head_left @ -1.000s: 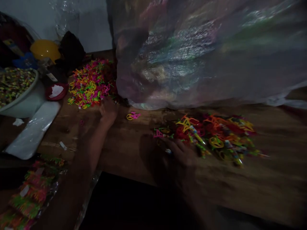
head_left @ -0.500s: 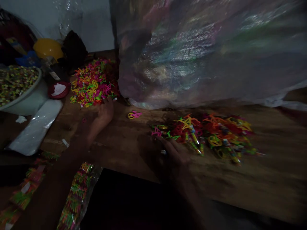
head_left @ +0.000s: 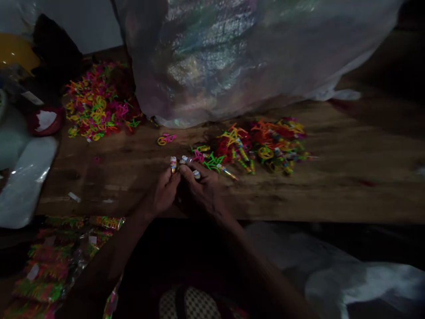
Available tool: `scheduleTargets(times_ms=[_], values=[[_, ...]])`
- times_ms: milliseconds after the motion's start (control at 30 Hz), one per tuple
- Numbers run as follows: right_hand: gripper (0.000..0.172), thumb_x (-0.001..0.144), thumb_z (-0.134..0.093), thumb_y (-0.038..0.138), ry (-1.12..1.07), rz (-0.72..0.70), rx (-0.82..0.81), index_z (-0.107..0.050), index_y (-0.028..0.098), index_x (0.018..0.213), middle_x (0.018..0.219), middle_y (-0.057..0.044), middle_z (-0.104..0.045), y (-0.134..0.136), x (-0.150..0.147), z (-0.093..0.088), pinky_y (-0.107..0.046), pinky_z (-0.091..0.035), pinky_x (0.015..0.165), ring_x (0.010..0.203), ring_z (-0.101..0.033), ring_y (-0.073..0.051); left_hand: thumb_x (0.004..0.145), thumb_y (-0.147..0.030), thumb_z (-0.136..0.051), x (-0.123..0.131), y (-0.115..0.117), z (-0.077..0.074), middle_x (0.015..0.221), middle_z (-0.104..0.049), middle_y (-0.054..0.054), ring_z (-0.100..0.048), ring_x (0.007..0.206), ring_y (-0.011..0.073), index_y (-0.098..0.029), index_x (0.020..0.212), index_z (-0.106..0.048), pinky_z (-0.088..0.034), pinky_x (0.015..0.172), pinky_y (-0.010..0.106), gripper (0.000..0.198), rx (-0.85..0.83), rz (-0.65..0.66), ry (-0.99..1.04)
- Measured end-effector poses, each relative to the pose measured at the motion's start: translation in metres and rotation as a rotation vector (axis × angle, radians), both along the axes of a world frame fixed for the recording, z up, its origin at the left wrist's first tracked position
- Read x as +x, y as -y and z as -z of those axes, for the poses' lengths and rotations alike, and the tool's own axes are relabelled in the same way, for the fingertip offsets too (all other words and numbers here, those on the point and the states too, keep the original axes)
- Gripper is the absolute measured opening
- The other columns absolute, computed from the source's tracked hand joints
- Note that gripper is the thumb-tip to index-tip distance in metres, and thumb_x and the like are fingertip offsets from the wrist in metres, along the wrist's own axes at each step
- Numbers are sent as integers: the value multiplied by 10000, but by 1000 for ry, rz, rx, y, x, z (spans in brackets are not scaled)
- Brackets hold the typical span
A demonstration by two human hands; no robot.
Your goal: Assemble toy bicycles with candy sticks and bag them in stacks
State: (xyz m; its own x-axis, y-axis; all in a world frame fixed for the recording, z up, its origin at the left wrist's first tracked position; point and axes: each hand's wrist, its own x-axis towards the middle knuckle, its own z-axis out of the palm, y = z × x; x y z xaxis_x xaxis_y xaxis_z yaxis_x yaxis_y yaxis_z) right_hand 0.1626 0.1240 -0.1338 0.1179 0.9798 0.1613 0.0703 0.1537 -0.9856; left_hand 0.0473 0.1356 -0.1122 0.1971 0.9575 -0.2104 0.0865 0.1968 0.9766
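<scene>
My left hand (head_left: 165, 191) is closed around a small candy tube (head_left: 173, 163), its white printed end standing up past the fingers. Right beside it, my right hand (head_left: 206, 188) is closed on small tubes with white ends (head_left: 196, 175); how many is hard to make out in the dim light. The two hands meet over the front part of the wooden table. Just beyond the right hand lie a green plastic toy bicycle (head_left: 214, 162) and a loose tube with a pointed end (head_left: 228, 172). A pink and yellow toy bicycle (head_left: 167, 139) lies farther back.
A heap of bright toy bicycles (head_left: 99, 104) sits at the back left. Toys with tubes (head_left: 279, 146) lie in piles right of centre. A big clear plastic sack (head_left: 212, 79) stands behind. At left are a red bowl (head_left: 46, 122), plastic sheets (head_left: 28, 177) and filled packets (head_left: 46, 270).
My left hand has left the toy heap and come right, now holding a tube beside my right hand. The camera view has turned right and down.
</scene>
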Motion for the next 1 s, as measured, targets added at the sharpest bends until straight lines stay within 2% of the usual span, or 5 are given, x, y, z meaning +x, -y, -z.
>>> scheduleTargets(times_ms=[200, 333, 567, 733, 1000], values=[[433, 836, -650, 523, -53, 18, -127, -713, 187, 1102, 838, -25, -690, 6, 28, -5, -252, -476, 588, 673, -591, -143, 858, -384, -643, 2, -2, 8, 685, -603, -16, -556, 547, 91, -162, 867, -591, -424, 492, 186, 228, -148, 25, 152], [388, 759, -722, 553, -100, -18, -175, -697, 176, 848, 672, 3, -631, 1, 37, -9, -237, -426, 526, 588, -539, -126, 824, -427, -702, -5, 3, 6, 606, -553, -36, -510, 458, 68, -158, 799, -558, -398, 428, 177, 307, -153, 148, 27], [268, 789, -690, 441, -14, 214, -33, -633, 189, 716, 646, 8, -608, 4, 37, -15, -255, -469, 600, 611, -545, -126, 741, -483, -782, 10, 12, 10, 703, -648, -6, -587, 517, 101, -150, 908, -608, -442, 475, 210, 412, -241, -61, 369], [208, 863, -618, 402, 83, 442, 184, -593, 201, 820, 734, -16, -647, 13, 26, -9, -278, -503, 667, 689, -597, -149, 861, -406, -657, 16, 12, 5, 941, -734, 62, -703, 913, 171, -155, 895, -661, -530, 764, 256, 252, -263, -227, 499], [216, 933, -522, 316, 319, 100, 235, -640, 209, 1079, 1048, -86, -736, 24, 13, 1, -318, -567, 806, 907, -703, -193, 781, -351, -753, 26, 19, 3, 819, -725, 21, -699, 868, 171, -158, 858, -685, -516, 801, 261, 219, -280, -198, 554]])
